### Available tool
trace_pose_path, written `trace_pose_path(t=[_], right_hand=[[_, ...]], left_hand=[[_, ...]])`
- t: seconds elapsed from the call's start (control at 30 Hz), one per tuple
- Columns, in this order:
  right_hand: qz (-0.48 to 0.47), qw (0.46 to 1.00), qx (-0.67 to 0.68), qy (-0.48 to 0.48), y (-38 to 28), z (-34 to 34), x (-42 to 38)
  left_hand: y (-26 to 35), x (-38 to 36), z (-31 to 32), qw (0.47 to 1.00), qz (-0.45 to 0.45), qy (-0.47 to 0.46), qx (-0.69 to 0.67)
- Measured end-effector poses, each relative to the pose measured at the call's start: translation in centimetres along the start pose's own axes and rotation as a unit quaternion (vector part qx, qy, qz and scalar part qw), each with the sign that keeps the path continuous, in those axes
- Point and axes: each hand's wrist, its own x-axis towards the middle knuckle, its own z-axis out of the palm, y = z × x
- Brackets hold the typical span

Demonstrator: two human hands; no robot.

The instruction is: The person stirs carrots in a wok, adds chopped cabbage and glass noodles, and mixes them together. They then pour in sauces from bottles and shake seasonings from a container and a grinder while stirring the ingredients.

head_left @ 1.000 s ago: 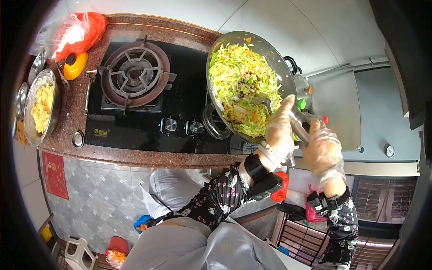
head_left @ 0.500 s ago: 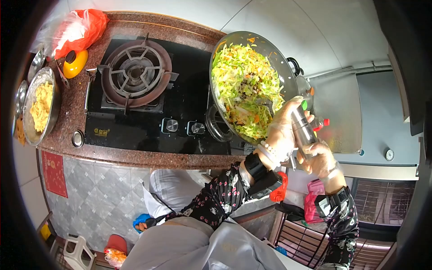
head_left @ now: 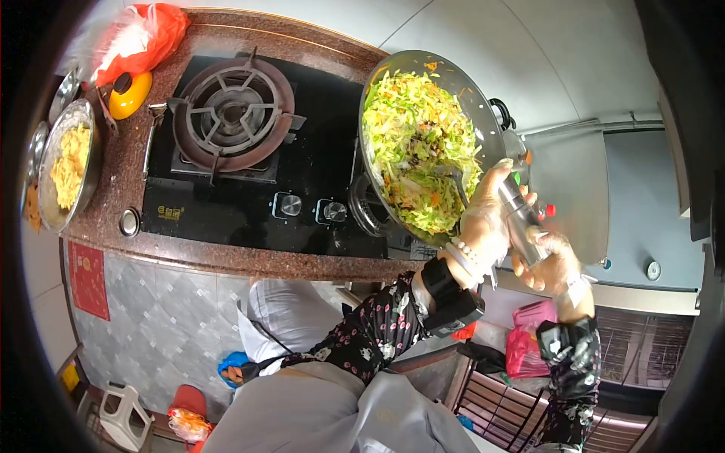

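Both of my hands are closed round a dark, shiny cylindrical grinder (head_left: 521,225), which is tilted beside the wok's near right rim. My left hand (head_left: 487,215) grips its upper end, while my right hand (head_left: 557,264) wraps the lower end. The large wok (head_left: 481,113) holds shredded green cabbage (head_left: 408,113) with orange shreds and a dark patch in the middle. A spatula (head_left: 459,183) rests in the cabbage, its handle partly hidden behind my left hand.
A bare gas burner (head_left: 232,113) sits left of the wok on the black hob (head_left: 325,113). Further left are a metal bowl (head_left: 94,162) of yellow food, a yellow lid (head_left: 131,97) and a red plastic bag (head_left: 162,34). A bottle with a red cap (head_left: 550,211) stands behind my hands.
My right hand has turned slightly at the wrist on the grinder and shifted a little right. The whole view has moved slightly; both hands keep their hold.
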Motion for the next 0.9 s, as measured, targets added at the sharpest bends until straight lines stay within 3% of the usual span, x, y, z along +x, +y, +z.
trace_pose_path(t=[0.07, 0.1, 0.23, 0.33, 0.4, 0.47, 0.5, 0.53, 0.6, 0.63, 0.73, 0.87, 0.9], right_hand=[[0.060, 0.996, 0.061, -0.024, 0.0, -0.4, 0.0], [-0.302, 0.932, -0.131, 0.151, 1.7, 1.4, 0.4], [-0.218, 0.864, -0.394, 0.228, 2.1, 3.1, -0.5], [-0.069, 0.981, -0.146, 0.110, 2.1, 2.5, -0.6], [0.030, 0.999, 0.026, 0.024, 2.0, 1.3, 0.0], [0.124, 0.970, 0.197, -0.068, 2.1, 0.3, 0.7], [-0.193, 0.977, -0.063, 0.063, 3.1, 1.7, 0.9], [-0.220, 0.944, -0.215, 0.116, 3.4, 2.1, 0.5], [-0.255, 0.800, -0.503, 0.206, 0.1, 3.0, -1.4], [-0.308, 0.835, -0.423, 0.170, 0.0, 2.3, -1.1], [-0.508, 0.804, -0.269, 0.152, 1.9, -0.6, 1.1], [-0.599, 0.643, -0.410, 0.245, 1.1, -1.1, 0.6], [-0.564, 0.654, -0.424, 0.272, 2.0, -1.1, 0.5]], left_hand=[[-0.2, 1.1, -0.3, 1.000, 0.022, 0.001, -0.005], [-0.2, 1.2, -0.1, 1.000, 0.030, 0.002, -0.009], [0.2, 0.3, 0.3, 1.000, -0.012, -0.026, -0.001], [-0.2, -0.3, 0.3, 0.997, 0.067, -0.020, 0.034], [-0.1, 0.6, 0.0, 0.998, 0.040, 0.016, 0.038], [0.5, 0.7, -0.3, 0.999, -0.006, 0.044, -0.002], [0.4, 0.7, 0.1, 0.998, 0.004, 0.068, -0.012], [0.3, 0.6, 0.1, 0.998, -0.011, 0.049, -0.028], [0.6, 0.1, 0.2, 0.997, -0.040, 0.009, -0.064], [1.0, 0.5, -0.3, 0.994, -0.088, -0.017, -0.068], [1.4, -0.1, -0.7, 0.985, -0.150, -0.062, -0.052], [0.9, -1.1, 0.6, 0.976, -0.202, -0.071, -0.046], [0.8, -1.1, 0.5, 0.970, -0.214, -0.091, -0.073]])
